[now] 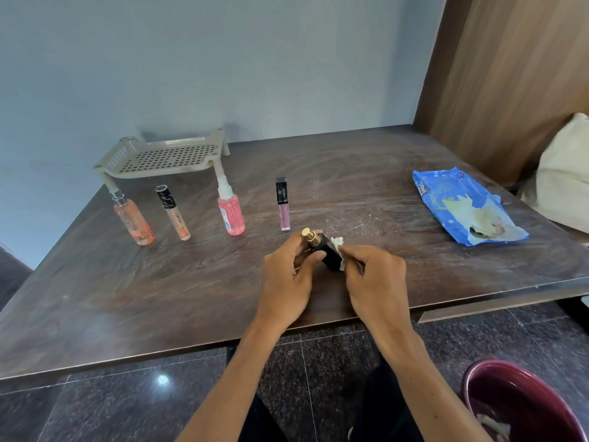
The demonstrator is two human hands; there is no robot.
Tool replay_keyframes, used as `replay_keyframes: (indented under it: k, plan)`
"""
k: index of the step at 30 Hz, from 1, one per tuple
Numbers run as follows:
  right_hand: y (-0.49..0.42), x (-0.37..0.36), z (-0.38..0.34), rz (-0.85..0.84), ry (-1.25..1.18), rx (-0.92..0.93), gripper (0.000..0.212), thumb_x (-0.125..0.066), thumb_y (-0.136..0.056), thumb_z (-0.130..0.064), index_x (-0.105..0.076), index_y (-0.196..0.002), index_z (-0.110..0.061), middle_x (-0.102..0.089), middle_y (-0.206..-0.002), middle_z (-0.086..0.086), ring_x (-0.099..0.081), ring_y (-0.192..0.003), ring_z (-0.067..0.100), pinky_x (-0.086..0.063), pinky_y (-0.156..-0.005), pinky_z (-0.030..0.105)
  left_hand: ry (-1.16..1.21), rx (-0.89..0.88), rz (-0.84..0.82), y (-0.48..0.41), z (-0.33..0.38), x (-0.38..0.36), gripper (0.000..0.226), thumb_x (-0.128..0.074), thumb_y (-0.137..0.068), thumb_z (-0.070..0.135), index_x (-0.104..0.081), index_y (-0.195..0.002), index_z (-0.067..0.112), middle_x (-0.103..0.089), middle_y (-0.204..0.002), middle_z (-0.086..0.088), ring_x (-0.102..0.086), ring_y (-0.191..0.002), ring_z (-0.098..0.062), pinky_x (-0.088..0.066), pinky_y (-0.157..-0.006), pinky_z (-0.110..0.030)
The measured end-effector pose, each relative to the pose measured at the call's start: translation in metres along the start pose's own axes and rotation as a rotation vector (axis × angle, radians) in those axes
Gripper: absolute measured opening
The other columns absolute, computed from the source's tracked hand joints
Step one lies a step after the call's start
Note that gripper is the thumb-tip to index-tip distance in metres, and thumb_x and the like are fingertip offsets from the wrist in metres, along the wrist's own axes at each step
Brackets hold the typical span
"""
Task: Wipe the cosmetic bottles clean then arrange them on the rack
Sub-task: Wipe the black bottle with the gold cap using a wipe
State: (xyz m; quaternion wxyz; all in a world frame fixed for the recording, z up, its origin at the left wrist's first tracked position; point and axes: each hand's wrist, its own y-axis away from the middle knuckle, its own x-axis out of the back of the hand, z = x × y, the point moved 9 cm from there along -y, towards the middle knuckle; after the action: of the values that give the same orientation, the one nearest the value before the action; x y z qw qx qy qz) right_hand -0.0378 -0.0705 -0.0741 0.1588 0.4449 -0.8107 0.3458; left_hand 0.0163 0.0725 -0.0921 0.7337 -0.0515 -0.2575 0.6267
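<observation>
Though unreadable, white lettering (281,191) on pink gloss tube (283,212)

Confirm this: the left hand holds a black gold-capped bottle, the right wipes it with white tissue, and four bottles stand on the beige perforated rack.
Wrong: the head view shows the four bottles standing on the dark wooden table in front of the beige perforated rack, not on it. The rest holds.

Upright in a row just before the beige perforated rack (162,157): orange spray bottle (134,220), peach tube (173,213), pink spray bottle (230,212), pink gloss tube (283,205). Well in front of the rack, a gold-capped black bottle (328,255) tilts, with a white wipe (338,242) against its side.
</observation>
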Motion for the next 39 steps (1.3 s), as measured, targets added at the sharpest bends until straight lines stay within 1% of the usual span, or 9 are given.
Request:
replay_keyframes:
  k: [5,10,16,21,28,31,34,36,39]
  plan:
    - [-0.007,-0.001,-0.038,0.001,-0.084,0.084,0.024,-0.057,-0.094,-0.004,-0.073,-0.111,-0.011,-0.073,-0.100,-0.003,-0.063,-0.084,0.000,-0.048,-0.077,0.006,0.002,0.011,-0.011,0.000,0.000,-0.001,0.021,-0.063,-0.096,0.004,-0.067,-0.115,0.012,-0.074,-0.109,0.009,-0.070,-0.103,0.000,-0.054,-0.090,-0.018]
    - [-0.001,-0.004,-0.021,0.022,-0.027,0.098,0.022,-0.058,-0.093,-0.005,-0.074,-0.107,-0.011,-0.074,-0.095,-0.002,-0.066,-0.087,0.010,-0.055,-0.079,0.028,0.017,0.024,-0.014,0.000,-0.002,-0.001,0.018,-0.065,-0.097,0.009,-0.068,-0.113,0.015,-0.074,-0.106,0.013,-0.069,-0.102,0.003,-0.054,-0.088,-0.016]
    - [0.000,0.001,-0.007,0.000,-0.002,0.053,0.018,-0.058,-0.091,-0.002,-0.075,-0.094,-0.005,-0.074,-0.085,0.005,-0.068,-0.078,0.017,-0.056,-0.074,0.037,-0.012,0.004,-0.010,0.000,0.000,-0.001,0.021,-0.065,-0.097,0.017,-0.068,-0.117,0.013,-0.075,-0.111,0.007,-0.069,-0.105,0.001,-0.053,-0.091,-0.017]
    - [-0.005,0.000,-0.036,-0.001,-0.078,0.136,0.025,-0.060,-0.092,-0.002,-0.073,-0.111,-0.011,-0.073,-0.100,-0.003,-0.065,-0.085,0.001,-0.047,-0.077,0.004,0.017,0.007,-0.017,0.001,0.001,-0.001,0.022,-0.064,-0.096,0.007,-0.067,-0.117,0.015,-0.075,-0.110,0.009,-0.069,-0.104,0.000,-0.054,-0.090,-0.018]
    - [0.002,-0.001,0.000,0.012,0.013,0.055,0.019,-0.059,-0.088,0.001,-0.076,-0.092,-0.008,-0.074,-0.084,0.002,-0.067,-0.076,0.016,-0.056,-0.072,0.041,0.001,-0.001,-0.009,0.000,-0.001,-0.001,0.025,-0.065,-0.097,0.018,-0.067,-0.122,0.012,-0.075,-0.114,0.006,-0.068,-0.108,0.001,-0.054,-0.093,-0.019]
    - [-0.002,-0.001,-0.019,-0.005,0.003,0.112,0.020,-0.058,-0.091,-0.001,-0.077,-0.093,-0.009,-0.073,-0.080,0.000,-0.066,-0.072,0.011,-0.055,-0.068,0.034,0.007,0.003,-0.015,0.000,-0.002,-0.001,0.022,-0.065,-0.097,0.012,-0.068,-0.119,0.011,-0.074,-0.112,0.008,-0.069,-0.106,0.001,-0.054,-0.092,-0.019]
    - [-0.005,-0.003,-0.041,-0.001,-0.019,0.169,0.024,-0.058,-0.093,-0.004,-0.074,-0.109,-0.012,-0.073,-0.096,-0.003,-0.065,-0.086,0.005,-0.052,-0.078,0.016,0.009,0.005,-0.020,0.000,-0.001,-0.001,0.024,-0.063,-0.096,0.005,-0.067,-0.118,0.013,-0.075,-0.110,0.009,-0.069,-0.105,0.000,-0.055,-0.091,-0.019]
    - [-0.004,-0.005,-0.038,0.008,-0.018,0.168,0.025,-0.058,-0.093,-0.005,-0.072,-0.113,-0.012,-0.073,-0.103,-0.003,-0.065,-0.094,0.007,-0.053,-0.084,0.021,0.025,0.008,-0.019,0.000,-0.001,-0.001,0.023,-0.064,-0.096,0.006,-0.067,-0.117,0.014,-0.075,-0.109,0.009,-0.069,-0.104,-0.001,-0.055,-0.091,-0.021]
    - [0.001,-0.005,-0.015,0.020,0.005,0.116,0.021,-0.059,-0.091,-0.003,-0.075,-0.104,-0.010,-0.074,-0.092,-0.001,-0.067,-0.083,0.011,-0.056,-0.076,0.033,0.029,0.015,-0.020,0.000,-0.003,-0.001,0.019,-0.065,-0.097,0.013,-0.068,-0.116,0.013,-0.076,-0.109,0.008,-0.070,-0.104,-0.002,-0.056,-0.092,-0.024]
